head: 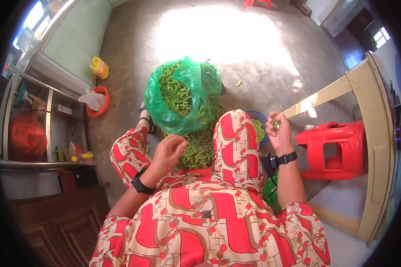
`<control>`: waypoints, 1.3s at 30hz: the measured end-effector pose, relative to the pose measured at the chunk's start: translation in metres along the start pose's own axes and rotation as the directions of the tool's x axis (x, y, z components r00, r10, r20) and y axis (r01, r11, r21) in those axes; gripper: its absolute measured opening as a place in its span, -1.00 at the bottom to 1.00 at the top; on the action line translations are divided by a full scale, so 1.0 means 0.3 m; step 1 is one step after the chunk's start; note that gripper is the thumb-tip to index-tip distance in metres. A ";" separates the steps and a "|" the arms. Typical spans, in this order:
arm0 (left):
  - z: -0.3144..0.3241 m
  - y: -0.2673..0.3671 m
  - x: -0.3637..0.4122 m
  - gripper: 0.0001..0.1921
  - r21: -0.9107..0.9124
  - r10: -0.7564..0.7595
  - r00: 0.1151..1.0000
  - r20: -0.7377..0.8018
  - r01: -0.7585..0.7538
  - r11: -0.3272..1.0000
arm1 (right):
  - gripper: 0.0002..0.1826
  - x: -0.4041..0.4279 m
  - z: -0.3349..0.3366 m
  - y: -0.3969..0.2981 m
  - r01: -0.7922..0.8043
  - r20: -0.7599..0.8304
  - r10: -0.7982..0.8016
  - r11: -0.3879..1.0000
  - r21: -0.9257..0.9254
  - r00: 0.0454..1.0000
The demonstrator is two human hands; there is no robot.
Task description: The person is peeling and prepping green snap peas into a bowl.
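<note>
My right hand [279,131] is raised beside my right knee, its curled fingers closed around a few shelled green beans [276,124]. Just left of it, partly hidden by my knee, a blue basin [264,143] on the floor holds more shelled beans [259,130]. My left hand [168,152] hovers at the edge of a heap of green bean pods [197,152] between my thighs. Its fingers are bent toward the thumb, and whether they pinch anything is hidden. Beyond the heap stands an open green plastic bag [205,83] full of pods [175,91].
A red plastic stool [334,150] lies on its side at right, near a wooden table frame [364,86]. At left are a metal rack [50,113], a red basin [103,110] with a white bag, and a yellow jug [100,68]. One pod [238,83] lies on the floor.
</note>
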State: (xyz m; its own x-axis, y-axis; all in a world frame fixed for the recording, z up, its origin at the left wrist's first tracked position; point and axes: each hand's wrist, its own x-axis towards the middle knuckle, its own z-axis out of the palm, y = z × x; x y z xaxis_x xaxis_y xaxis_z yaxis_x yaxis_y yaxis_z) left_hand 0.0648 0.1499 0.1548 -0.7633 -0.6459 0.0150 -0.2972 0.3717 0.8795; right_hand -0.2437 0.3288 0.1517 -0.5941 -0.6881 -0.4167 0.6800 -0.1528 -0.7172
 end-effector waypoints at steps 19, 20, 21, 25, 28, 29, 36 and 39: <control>-0.066 -0.131 0.148 -0.84 0.128 -0.238 0.958 -0.161 0.259 0.957 | -0.37 0.327 -0.715 0.377 -0.224 -0.612 0.296 0.955 0.194 0.733; -0.066 -0.143 0.165 -0.84 0.137 -0.240 0.956 -0.171 0.265 0.955 | -0.41 0.325 -0.733 0.376 -0.257 -0.636 0.293 0.954 0.152 0.714; -0.066 -0.159 0.181 -0.84 0.189 -0.207 0.960 -0.189 0.242 0.952 | -0.41 0.328 -0.753 0.383 -0.264 -0.628 0.300 0.952 0.154 0.717; -0.067 -0.237 0.255 -0.85 0.250 -0.178 0.959 -0.223 0.232 0.940 | -0.41 0.328 -0.773 0.421 -0.074 -0.687 0.145 0.989 0.131 0.712; -0.050 -0.339 0.316 -0.85 0.316 -0.149 0.960 -0.236 0.221 0.923 | -0.46 0.332 -0.729 0.403 0.032 -0.706 0.020 0.998 0.060 0.707; -0.045 -0.364 0.332 -0.85 0.375 -0.126 0.965 -0.231 0.208 0.904 | -0.46 0.327 -0.705 0.391 0.029 -0.703 0.021 0.998 0.059 0.711; 0.020 -0.416 0.401 -0.68 0.632 -0.240 0.938 -0.249 0.345 0.694 | -0.58 0.233 -0.526 0.265 -0.082 -0.592 0.107 0.994 0.068 0.799; 0.055 -0.404 0.425 -0.63 0.624 -0.274 0.924 -0.268 0.383 0.680 | -0.59 0.187 -0.452 0.208 -0.039 -0.525 0.045 0.999 0.023 0.850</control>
State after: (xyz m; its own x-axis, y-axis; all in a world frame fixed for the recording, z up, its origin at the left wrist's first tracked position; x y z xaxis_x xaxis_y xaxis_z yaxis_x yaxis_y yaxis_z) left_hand -0.0059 0.0333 0.0422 -0.4696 -0.8772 -0.0999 -0.8531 0.4218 0.3072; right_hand -0.2927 0.3767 0.0078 -0.6998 -0.2192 -0.6799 0.7123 -0.1424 -0.6872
